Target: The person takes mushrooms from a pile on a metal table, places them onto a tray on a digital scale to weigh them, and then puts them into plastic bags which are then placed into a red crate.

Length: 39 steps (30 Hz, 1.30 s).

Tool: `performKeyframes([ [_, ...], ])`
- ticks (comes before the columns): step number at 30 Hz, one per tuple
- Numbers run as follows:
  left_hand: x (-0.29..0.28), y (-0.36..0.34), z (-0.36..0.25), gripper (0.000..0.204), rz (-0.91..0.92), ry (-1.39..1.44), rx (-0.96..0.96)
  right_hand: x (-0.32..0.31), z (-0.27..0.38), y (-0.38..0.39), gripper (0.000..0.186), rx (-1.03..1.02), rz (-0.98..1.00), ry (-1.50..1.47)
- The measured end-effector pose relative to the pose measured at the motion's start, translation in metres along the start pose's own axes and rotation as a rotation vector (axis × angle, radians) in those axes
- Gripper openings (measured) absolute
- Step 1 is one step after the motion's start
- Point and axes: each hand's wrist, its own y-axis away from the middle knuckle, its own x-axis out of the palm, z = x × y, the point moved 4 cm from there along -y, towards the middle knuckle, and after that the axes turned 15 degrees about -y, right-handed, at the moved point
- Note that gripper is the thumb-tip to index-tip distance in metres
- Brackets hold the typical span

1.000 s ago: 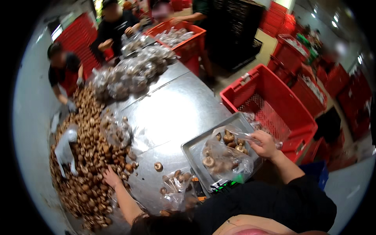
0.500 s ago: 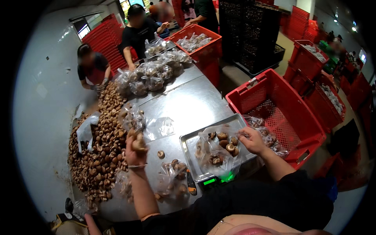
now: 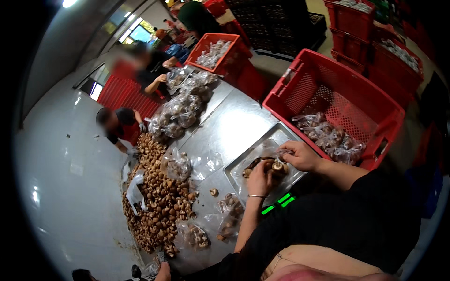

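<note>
A clear plastic bag (image 3: 269, 149) of brown mushrooms (image 3: 280, 167) lies in the metal tray (image 3: 230, 172) on a scale with a lit green display (image 3: 284, 200). My left hand (image 3: 259, 181) reaches in at the bag, its fingers curled round mushrooms and partly hidden among them. Pinched between the fingers of my right hand (image 3: 300, 157) is the bag's edge, at the tray's right side. Left of the tray, a single mushroom (image 3: 214, 192) rests on the metal table (image 3: 234, 117). Bagged mushrooms (image 3: 230, 213) sit close to my left forearm.
A big mushroom heap (image 3: 159, 201) covers the table's left side, with filled bags (image 3: 180, 110) at its far end. A red crate (image 3: 356, 89) holding bags stands to the right. Two co-workers (image 3: 123, 126) (image 3: 152, 70) work across the table; another person's gloved hand (image 3: 161, 256) touches the heap's near end.
My left hand has moved right from beside the heap, carrying mushrooms to the bag on the tray. My right hand stays at the bag's edge. The view has turned and shifted.
</note>
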Motion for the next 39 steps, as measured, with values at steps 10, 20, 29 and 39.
performKeyframes([
  [10,-0.002,0.01,0.045,0.046,-0.131,-0.161,-0.289,0.005,0.025,0.0,0.026,0.113,0.086,-0.202],
  [20,-0.008,0.024,0.042,0.067,-0.006,-0.232,-0.268,0.009,0.025,0.002,0.027,0.101,0.082,-0.209],
  [29,-0.074,0.064,0.007,0.055,-0.602,-0.614,-0.172,-0.005,0.026,0.005,0.028,0.081,0.03,-0.121],
  [39,-0.026,0.115,0.095,0.047,-0.268,0.747,-0.553,0.0,0.032,0.002,0.033,0.064,-0.015,-0.123],
])
